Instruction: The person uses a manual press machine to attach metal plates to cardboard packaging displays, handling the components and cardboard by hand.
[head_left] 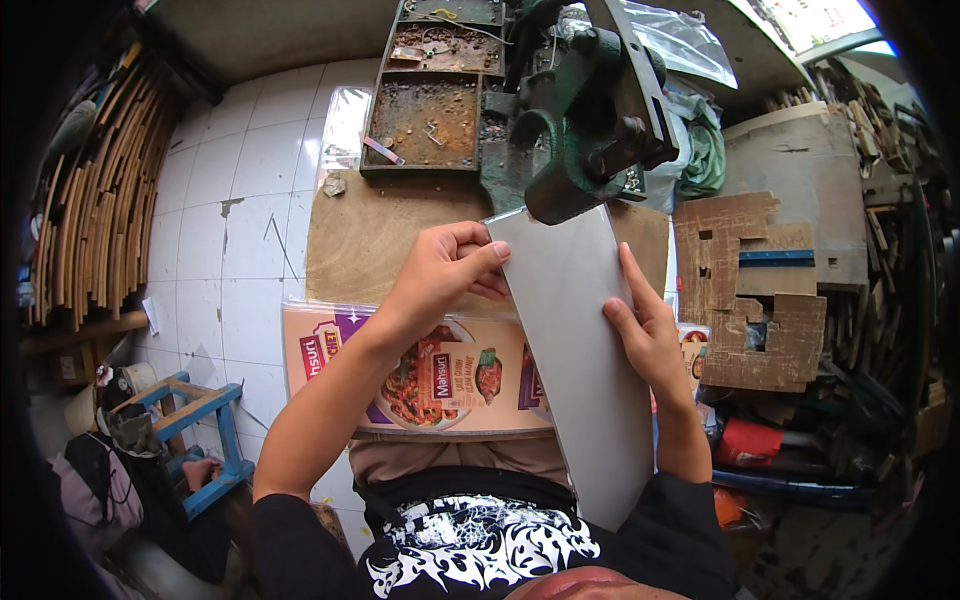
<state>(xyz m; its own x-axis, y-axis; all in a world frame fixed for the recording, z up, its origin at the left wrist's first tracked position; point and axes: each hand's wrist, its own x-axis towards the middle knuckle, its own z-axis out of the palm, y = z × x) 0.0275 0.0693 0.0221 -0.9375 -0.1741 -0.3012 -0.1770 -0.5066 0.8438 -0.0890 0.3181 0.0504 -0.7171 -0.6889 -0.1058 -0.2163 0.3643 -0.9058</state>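
Observation:
A long, flat grey panel (575, 330) reaches from near my body to the head of a dark green hand press (575, 150), with its far end beneath the press head. My left hand (455, 262) pinches the panel's left edge close to that far end, thumb on top and fingers partly hidden below. On the opposite edge, my right hand (648, 335) grips the panel with its thumb on the upper face. Under the panel and my left forearm lie printed panels (400, 375) with food pictures, across my lap and the bench edge.
Brown bench board (365, 235) lies under the press. Left of the press sits a rusty compartment tray (420, 120) with small metal bits. Cut cardboard (740, 300) leans at right. Stacked brown sheets (95, 190) and a blue stool (215, 430) stand at left on white floor tiles.

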